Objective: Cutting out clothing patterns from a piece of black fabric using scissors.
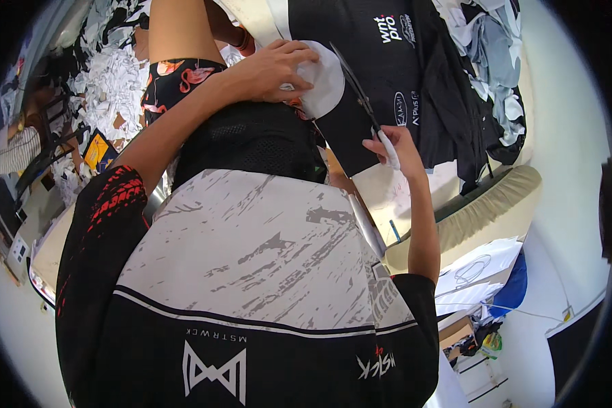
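Under my left hand is a white rounded piece, flat and pale, either cloth or paper. My fingers are bent over its left edge and grip it. My right hand is closed round the white handle of a pair of scissors. The dark blades point up and to the left, along the right side of the white piece. A black printed fabric with white lettering lies beneath the blades. Whether the blades touch either material is hard to tell.
A dark garment lies to the right, beside a heap of grey and white cloth scraps. Closer in are a beige padded roll and a thin blue stick. White scraps cover the floor at the left.
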{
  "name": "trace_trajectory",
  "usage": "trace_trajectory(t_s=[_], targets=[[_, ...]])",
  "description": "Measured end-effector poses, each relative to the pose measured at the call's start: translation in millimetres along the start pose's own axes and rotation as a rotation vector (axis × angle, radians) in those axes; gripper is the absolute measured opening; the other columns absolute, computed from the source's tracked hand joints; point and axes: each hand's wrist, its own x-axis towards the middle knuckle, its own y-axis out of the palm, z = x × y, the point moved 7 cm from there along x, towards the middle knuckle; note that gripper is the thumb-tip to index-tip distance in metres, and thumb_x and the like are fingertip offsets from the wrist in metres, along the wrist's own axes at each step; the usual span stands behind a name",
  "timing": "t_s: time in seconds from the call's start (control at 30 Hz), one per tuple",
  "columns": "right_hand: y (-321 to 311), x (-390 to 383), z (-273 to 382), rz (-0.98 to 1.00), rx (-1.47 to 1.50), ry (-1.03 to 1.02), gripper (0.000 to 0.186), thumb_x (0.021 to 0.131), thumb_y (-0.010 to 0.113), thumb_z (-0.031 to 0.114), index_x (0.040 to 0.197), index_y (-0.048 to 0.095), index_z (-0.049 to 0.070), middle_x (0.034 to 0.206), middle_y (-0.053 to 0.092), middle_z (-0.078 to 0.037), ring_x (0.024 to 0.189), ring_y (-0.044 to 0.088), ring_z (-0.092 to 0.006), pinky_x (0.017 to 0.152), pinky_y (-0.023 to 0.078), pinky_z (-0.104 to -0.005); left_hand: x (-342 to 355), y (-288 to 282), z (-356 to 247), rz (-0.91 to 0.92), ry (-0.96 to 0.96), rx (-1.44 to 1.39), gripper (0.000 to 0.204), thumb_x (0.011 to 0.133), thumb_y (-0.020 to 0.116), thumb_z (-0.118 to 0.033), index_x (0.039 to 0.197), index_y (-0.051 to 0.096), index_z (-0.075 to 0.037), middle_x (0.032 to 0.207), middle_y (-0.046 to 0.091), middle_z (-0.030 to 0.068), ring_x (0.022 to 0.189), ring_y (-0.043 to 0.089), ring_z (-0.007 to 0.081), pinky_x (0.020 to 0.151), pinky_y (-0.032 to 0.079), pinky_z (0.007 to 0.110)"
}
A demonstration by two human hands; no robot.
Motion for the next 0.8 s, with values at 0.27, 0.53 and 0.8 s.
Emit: trace_trajectory(t_s=[0.27,0.53,0.8], targets=[[-19,3,9,0.011,-0.187,-0.024,0.035,0.079,0.090,0.018,0.066,0.060,0.006,0.057,0.052,0.004,0.048,0.048,-0.0039,0.045,0.034,-0.0220,-4,0,0,0.005,-0.043,0.004,0.017,0.087,0.076,-0.022,0.101,0.083,-0.016,0.138,0.058,0.0116,0.134,0.049,0.0318,0.111,0.040,0.045],[-42,12,13,0.073,-0.317,-0.062,0.035,0.077,0.091,0.019,0.068,0.060,0.006,0.058,0.051,0.004,0.050,0.048,-0.0036,0.047,0.035,-0.0226,-4,-1,0,0.082,-0.073,0.018,0.021,0.087,0.076,-0.023,0.107,0.081,-0.017,0.138,0.058,0.0106,0.135,0.049,0.0320,0.114,0.040,0.046],[-47,24,35,0.287,-0.203,0.044,0.037,0.082,0.087,0.016,0.068,0.053,0.009,0.058,0.051,0.005,0.047,0.050,-0.0047,0.045,0.036,-0.0230,-6,-5,-3,0.072,-0.166,0.120,0.041,0.087,0.075,-0.029,0.126,0.071,-0.015,0.133,0.056,0.0102,0.130,0.050,0.0285,0.109,0.041,0.044]])
